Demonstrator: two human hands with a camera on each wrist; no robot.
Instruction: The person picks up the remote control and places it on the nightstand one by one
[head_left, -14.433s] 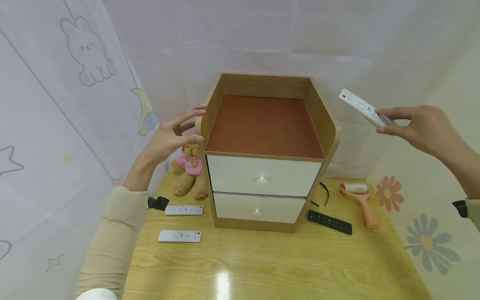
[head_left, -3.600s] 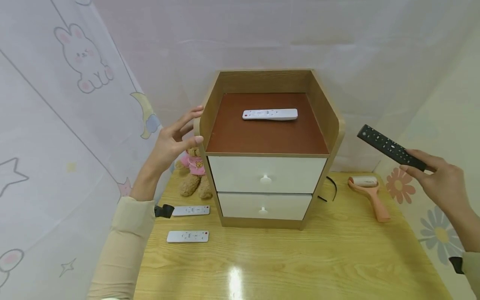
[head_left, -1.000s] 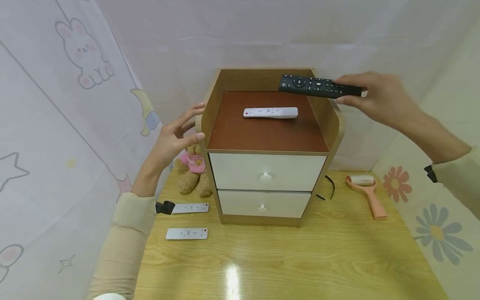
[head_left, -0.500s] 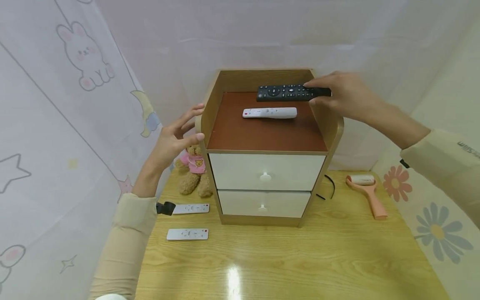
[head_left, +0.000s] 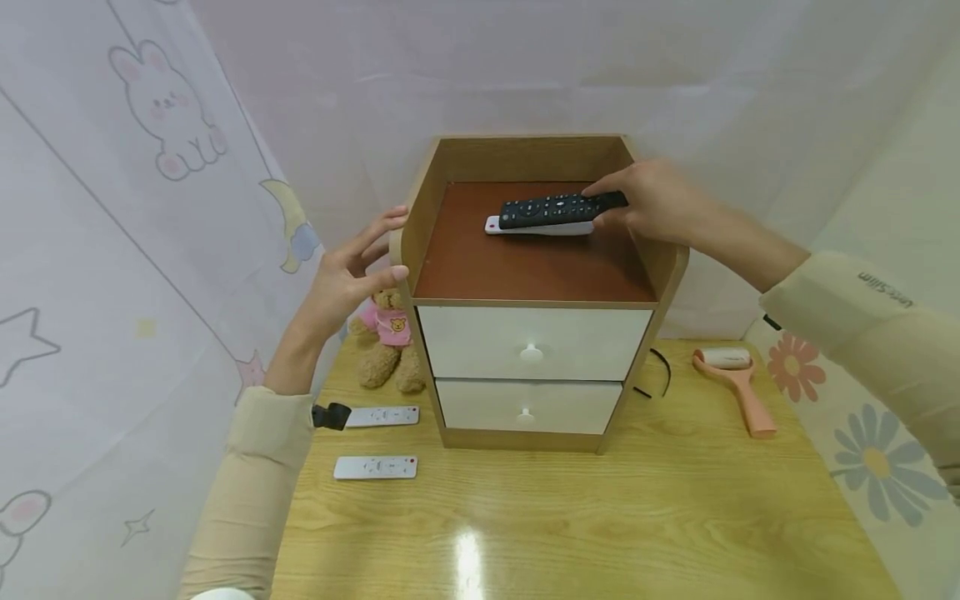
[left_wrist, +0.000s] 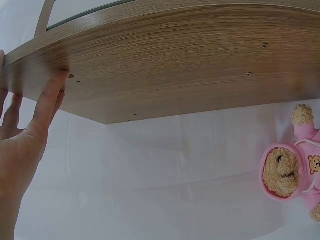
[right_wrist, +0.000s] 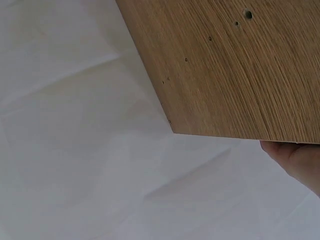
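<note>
My right hand (head_left: 651, 200) pinches the black remote control (head_left: 547, 209) by its right end, over the cabinet's brown top. Directly below it in the head view lies a white remote control (head_left: 551, 231), partly covered; whether the two touch I cannot tell. My left hand (head_left: 339, 283) has its fingers and thumb against the left side panel of the small cabinet (head_left: 532, 279). In the left wrist view those extended fingers (left_wrist: 47, 102) touch the panel's outer face. The right wrist view shows mostly the side panel (right_wrist: 240, 75), which hides much of the right hand (right_wrist: 300, 161).
Two more white remotes, a far one (head_left: 384, 416) and a near one (head_left: 375, 467), lie left on the table (head_left: 510, 517). A teddy bear (head_left: 392, 342) sits beside the cabinet. Right of it are a black curved band (head_left: 664, 371) and an orange-handled lint roller (head_left: 738, 383).
The right hand picked up the black remote from the table, brought it left over the cabinet top and lowered it above the white remote, which was placed there earlier. The left hand stays put.
</note>
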